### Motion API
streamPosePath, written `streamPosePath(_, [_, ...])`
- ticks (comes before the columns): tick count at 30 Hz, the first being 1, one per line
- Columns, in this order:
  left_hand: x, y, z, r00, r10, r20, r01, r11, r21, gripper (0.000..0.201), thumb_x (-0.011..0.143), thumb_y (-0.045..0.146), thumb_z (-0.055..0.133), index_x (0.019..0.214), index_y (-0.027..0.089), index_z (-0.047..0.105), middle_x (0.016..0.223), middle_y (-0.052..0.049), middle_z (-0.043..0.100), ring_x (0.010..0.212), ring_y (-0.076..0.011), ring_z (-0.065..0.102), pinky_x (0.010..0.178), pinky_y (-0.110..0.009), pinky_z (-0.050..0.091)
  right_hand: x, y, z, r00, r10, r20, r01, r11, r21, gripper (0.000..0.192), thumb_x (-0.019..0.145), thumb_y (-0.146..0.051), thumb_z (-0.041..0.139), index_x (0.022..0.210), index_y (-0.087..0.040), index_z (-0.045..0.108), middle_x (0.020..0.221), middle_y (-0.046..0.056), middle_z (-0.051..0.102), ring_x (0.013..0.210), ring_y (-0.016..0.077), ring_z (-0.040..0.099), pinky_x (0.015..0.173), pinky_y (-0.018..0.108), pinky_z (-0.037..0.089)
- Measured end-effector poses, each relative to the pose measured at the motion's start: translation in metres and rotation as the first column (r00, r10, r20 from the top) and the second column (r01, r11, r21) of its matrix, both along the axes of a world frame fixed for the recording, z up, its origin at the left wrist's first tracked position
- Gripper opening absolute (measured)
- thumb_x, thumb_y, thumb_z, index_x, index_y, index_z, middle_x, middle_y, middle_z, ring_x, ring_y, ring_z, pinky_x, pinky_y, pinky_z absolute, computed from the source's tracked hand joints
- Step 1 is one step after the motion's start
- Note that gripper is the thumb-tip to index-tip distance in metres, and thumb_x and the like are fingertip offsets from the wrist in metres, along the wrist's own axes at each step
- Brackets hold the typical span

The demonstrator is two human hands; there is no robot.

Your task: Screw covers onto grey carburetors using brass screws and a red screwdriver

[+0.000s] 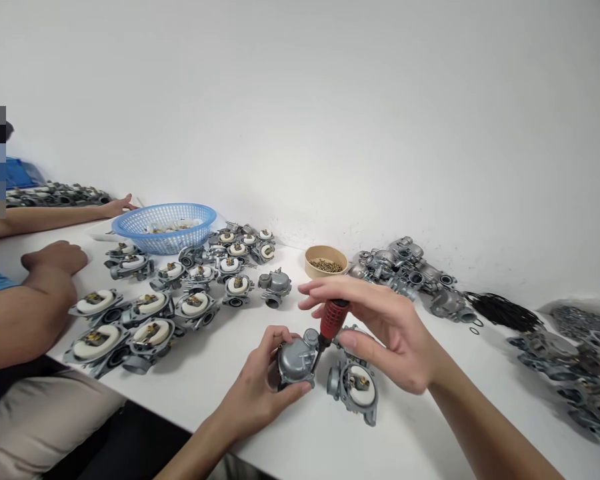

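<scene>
My left hand [255, 387] grips a grey metal carburetor [296, 360], its domed bowl facing up, low over the white table near the front edge. Against the top of the red-handled screwdriver [334, 320] rests my right hand [380, 327], palm over the handle and fingers stretched out. The screwdriver tilts down, its tip at the near right rim of the bowl. Just right of it lies an open carburetor [357, 385] with a white float showing, partly behind my right hand's thumb.
Left are rows of open carburetors [150, 303] and a blue basket [165, 230] of white parts. A round tub [326, 261] holds small brass-coloured screws. Carburetors [405, 267], black rings [505, 312] and more metal parts [570, 373] lie right. A co-worker's arm [50, 287] rests at left.
</scene>
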State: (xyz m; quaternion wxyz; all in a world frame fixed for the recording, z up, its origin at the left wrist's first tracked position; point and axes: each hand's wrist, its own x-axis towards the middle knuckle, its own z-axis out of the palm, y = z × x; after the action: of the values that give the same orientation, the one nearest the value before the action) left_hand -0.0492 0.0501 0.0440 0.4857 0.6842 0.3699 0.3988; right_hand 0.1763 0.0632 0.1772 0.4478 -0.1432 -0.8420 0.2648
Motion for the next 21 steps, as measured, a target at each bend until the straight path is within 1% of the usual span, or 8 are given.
streamPosePath(2, [0.0001, -0.0001, -0.0002, 1.000, -0.004, 0.003, 0.004, 1.000, -0.001, 0.046, 0.087, 0.028, 0.079, 0.113, 0.028, 0.041, 0.121, -0.002, 0.060, 0.097, -0.0175, 0.060, 0.087, -0.031, 0.049, 0.0005, 0.0001, -0.0010, 1.000, 0.031, -0.004, -0.031, 0.995, -0.099, 0.050, 0.099, -0.008, 0.060, 0.146, -0.026, 0.059, 0.123, 0.011, 0.072, 0.101, 0.0211, 0.073, 0.089, 0.041, 0.064])
streamPosePath(3, [0.0000, -0.0001, -0.0003, 1.000, -0.007, 0.005, 0.007, 1.000, 0.000, 0.046, 0.087, 0.027, 0.079, 0.113, 0.028, 0.041, 0.120, -0.001, 0.060, 0.096, -0.0172, 0.059, 0.086, -0.031, 0.049, 0.0002, 0.0011, -0.0021, 1.000, 0.015, -0.026, -0.017, 0.996, -0.087, 0.050, 0.097, -0.008, 0.065, 0.143, -0.027, 0.061, 0.116, 0.009, 0.074, 0.098, 0.0204, 0.074, 0.086, 0.039, 0.065])
streamPosePath(5, [-0.0003, 0.0000, -0.0007, 1.000, -0.010, 0.008, 0.010, 1.000, 0.001, 0.046, 0.086, 0.027, 0.079, 0.113, 0.028, 0.041, 0.116, 0.000, 0.059, 0.094, -0.0167, 0.059, 0.085, -0.030, 0.049, -0.0010, 0.0038, -0.0038, 0.996, -0.051, -0.068, 0.053, 0.998, 0.018, 0.049, 0.088, -0.012, 0.081, 0.133, -0.027, 0.069, 0.099, 0.005, 0.075, 0.088, 0.0195, 0.072, 0.080, 0.037, 0.064])
streamPosePath(7, [-0.0009, 0.0004, -0.0014, 1.000, -0.013, 0.010, 0.013, 1.000, 0.001, 0.046, 0.087, 0.026, 0.079, 0.113, 0.029, 0.041, 0.113, 0.001, 0.060, 0.094, -0.0166, 0.059, 0.086, -0.030, 0.049, -0.0020, 0.0048, -0.0036, 0.993, -0.085, -0.083, 0.094, 0.989, 0.113, 0.048, 0.082, -0.017, 0.088, 0.127, -0.026, 0.073, 0.092, 0.004, 0.074, 0.085, 0.0203, 0.070, 0.080, 0.039, 0.063])
streamPosePath(12, [-0.0015, 0.0017, -0.0032, 1.000, -0.003, 0.006, 0.003, 1.000, 0.012, 0.048, 0.086, 0.028, 0.080, 0.114, 0.029, 0.041, 0.118, -0.001, 0.060, 0.093, -0.0169, 0.058, 0.086, -0.031, 0.049, -0.0002, -0.0003, -0.0001, 1.000, 0.017, -0.005, -0.017, 0.999, -0.052, 0.048, 0.096, -0.007, 0.064, 0.141, -0.024, 0.064, 0.116, 0.011, 0.075, 0.101, 0.0226, 0.074, 0.089, 0.042, 0.064])
streamPosePath(17, [-0.0005, 0.0015, -0.0024, 1.000, -0.011, 0.014, 0.011, 1.000, 0.010, 0.046, 0.086, 0.028, 0.079, 0.113, 0.028, 0.042, 0.113, 0.000, 0.060, 0.091, -0.0166, 0.058, 0.083, -0.030, 0.048, -0.0006, 0.0060, -0.0047, 0.996, -0.043, -0.081, 0.051, 0.993, 0.107, 0.050, 0.084, -0.007, 0.084, 0.129, -0.025, 0.073, 0.093, 0.004, 0.076, 0.079, 0.0174, 0.073, 0.076, 0.034, 0.064])
streamPosePath(19, [-0.0003, 0.0012, -0.0019, 1.000, -0.013, 0.017, 0.013, 1.000, 0.003, 0.046, 0.086, 0.028, 0.079, 0.113, 0.028, 0.042, 0.113, 0.000, 0.060, 0.091, -0.0166, 0.058, 0.083, -0.029, 0.049, -0.0009, 0.0068, -0.0053, 0.997, -0.039, -0.064, 0.046, 0.993, 0.113, 0.047, 0.086, -0.007, 0.081, 0.130, -0.024, 0.072, 0.096, 0.006, 0.076, 0.080, 0.0176, 0.072, 0.076, 0.036, 0.065])
streamPosePath(21, [-0.0002, 0.0011, -0.0016, 1.000, -0.003, 0.014, 0.003, 1.000, -0.001, 0.046, 0.086, 0.028, 0.079, 0.113, 0.028, 0.042, 0.115, -0.001, 0.060, 0.093, -0.0169, 0.059, 0.084, -0.030, 0.049, -0.0004, 0.0046, -0.0048, 0.999, -0.021, -0.030, 0.022, 0.999, 0.043, 0.047, 0.092, -0.006, 0.072, 0.135, -0.024, 0.068, 0.105, 0.008, 0.076, 0.088, 0.0192, 0.074, 0.082, 0.038, 0.066])
